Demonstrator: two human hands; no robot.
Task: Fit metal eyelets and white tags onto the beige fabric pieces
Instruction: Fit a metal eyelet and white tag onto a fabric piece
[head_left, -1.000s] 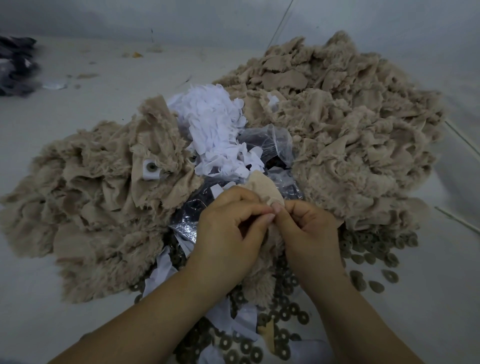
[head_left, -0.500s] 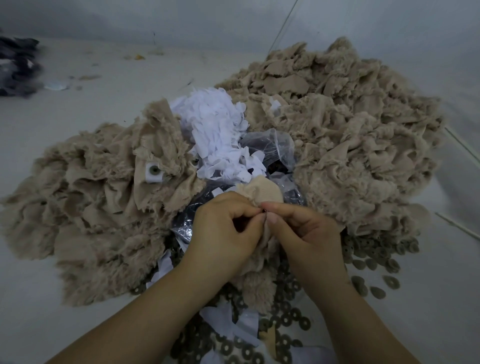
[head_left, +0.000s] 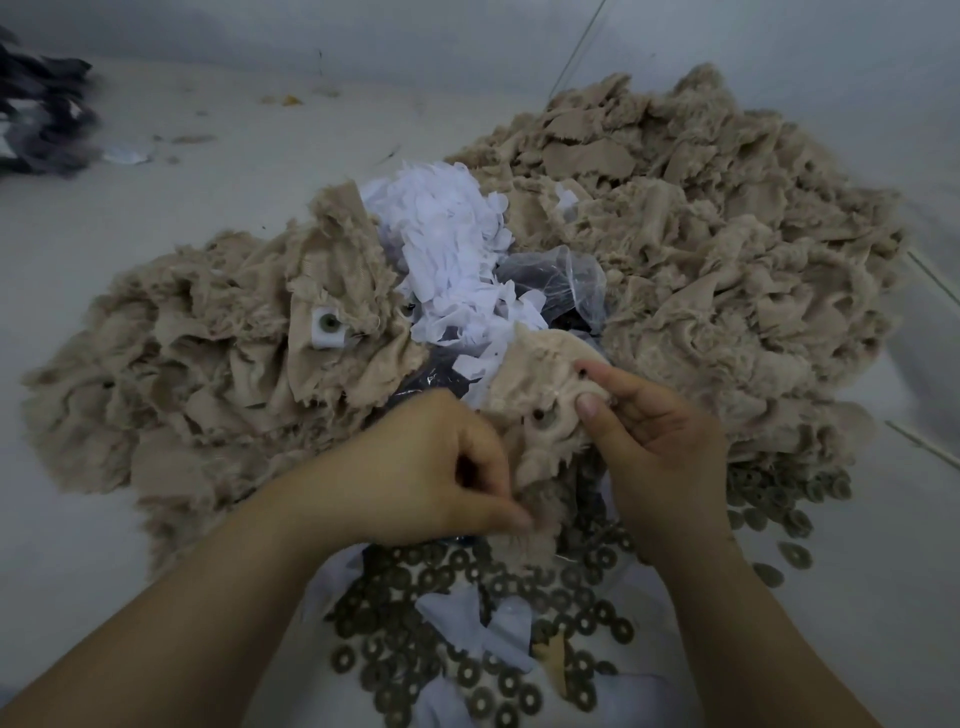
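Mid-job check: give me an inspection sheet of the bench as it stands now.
Surface: pale table, dusty.
Job's things: beige fabric piece in hand; two fabric heaps; white tags; ring eyelets near the front edge; one finished piece.
Clutter: clear plastic bag; scraps far back.
Grippers: left hand pinches the piece's lower edge; right hand grips its top.
Cables: thin line at the back.
Surroundings: dark cloth far left.

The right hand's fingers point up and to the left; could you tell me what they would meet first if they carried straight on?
Probably the white tags, just beyond the beige fabric piece the right hand holds; depth is unclear.
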